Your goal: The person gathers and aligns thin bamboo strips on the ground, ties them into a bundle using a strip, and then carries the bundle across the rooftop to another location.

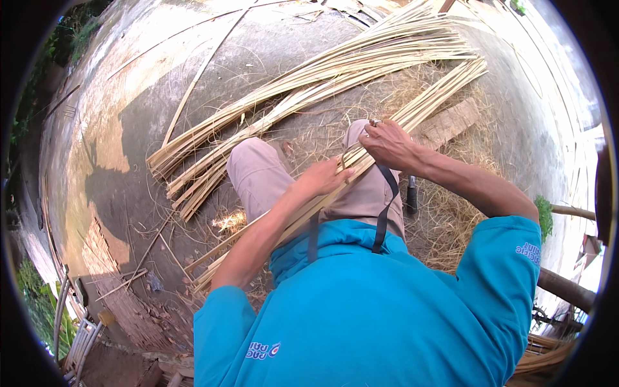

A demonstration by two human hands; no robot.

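Note:
A long bundle of thin bamboo strips (429, 106) lies slantwise across my lap, its far end at the upper right and its near end passing under my left forearm. My left hand (324, 177) grips the bundle, the thumb lying on top. Beside its fingers a narrow band (344, 159) loops round the strips. Farther along, my right hand (389, 143) is closed at the bundle with its fingers curled in; what they pinch is hidden. Something small and shiny (374, 122) shows at its knuckles.
Larger bundles of strips (290, 87) lie on the ground beyond my knees. A wooden board (448, 122) and a dark handle (411, 197) are right of my leg, amid fibre shavings (445, 213). Long single strips (200, 74) and a flat bark-like piece (132, 309) lie left.

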